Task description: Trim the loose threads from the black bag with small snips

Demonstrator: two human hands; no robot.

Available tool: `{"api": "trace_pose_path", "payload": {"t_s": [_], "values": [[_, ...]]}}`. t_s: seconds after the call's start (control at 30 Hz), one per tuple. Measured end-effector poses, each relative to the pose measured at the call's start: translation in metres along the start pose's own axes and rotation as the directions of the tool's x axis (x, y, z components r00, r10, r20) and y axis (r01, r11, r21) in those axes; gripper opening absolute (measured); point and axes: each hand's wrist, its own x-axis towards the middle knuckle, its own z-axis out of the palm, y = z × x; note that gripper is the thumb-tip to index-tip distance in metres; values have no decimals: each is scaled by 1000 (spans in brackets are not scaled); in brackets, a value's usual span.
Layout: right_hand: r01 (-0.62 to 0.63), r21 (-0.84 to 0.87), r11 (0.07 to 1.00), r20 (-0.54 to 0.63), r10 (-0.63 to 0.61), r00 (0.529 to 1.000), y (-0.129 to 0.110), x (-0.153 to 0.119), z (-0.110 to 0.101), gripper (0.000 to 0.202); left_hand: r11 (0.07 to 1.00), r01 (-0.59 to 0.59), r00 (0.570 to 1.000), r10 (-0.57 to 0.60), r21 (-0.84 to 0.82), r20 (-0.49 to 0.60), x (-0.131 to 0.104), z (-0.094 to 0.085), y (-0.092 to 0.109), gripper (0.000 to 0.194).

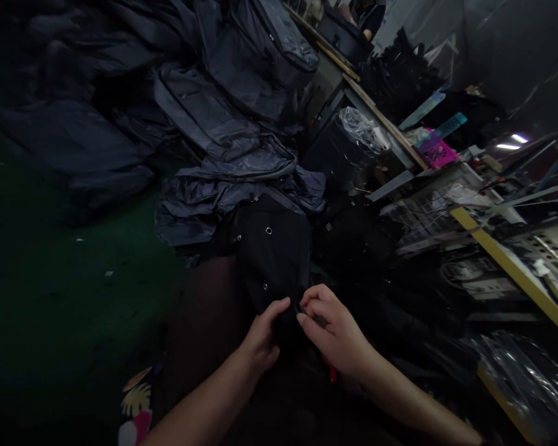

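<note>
A black fabric bag point(279, 248) with several round metal eyelets lies across my lap. My left hand point(264, 334) grips its near edge, thumb on top and the fingers partly hidden by the cloth. Close by on the right, my right hand point(328, 322) is closed in a pinch at the same edge. Between its thumb and forefinger shows a slim dark piece, too dim to name. A small red tip point(332, 373) sticks out below the right palm; whether it belongs to that piece I cannot tell.
Grey-black bags point(223, 124) are heaped ahead and to the left on the green floor point(74, 279). A table holds a pink basket point(437, 152). On the right are a yellow bar point(511, 266) and clear plastic wrap point(525, 371). Part of another person shows at the top.
</note>
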Motion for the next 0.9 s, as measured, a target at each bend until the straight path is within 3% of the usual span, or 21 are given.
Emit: {"api": "trace_pose_path", "payload": {"t_s": [0.23,0.5,0.63,0.9], "values": [[-11,-14,1000,-30,11,999,-2,3,3,22,1000,1,1000,-1,-21,-5,3,-2,-1,12],[26,-46,999,42,-24,999,-2,5,-2,21,998,48,999,-49,-40,-23,1,-2,0,12],[49,-43,998,90,-45,995,0,4,-6,20,999,14,999,-15,-29,-36,1,-2,1,11],[20,-2,1000,7,-20,1000,2,3,-1,23,997,63,998,-63,-37,-5,-1,-1,2,12]]}}
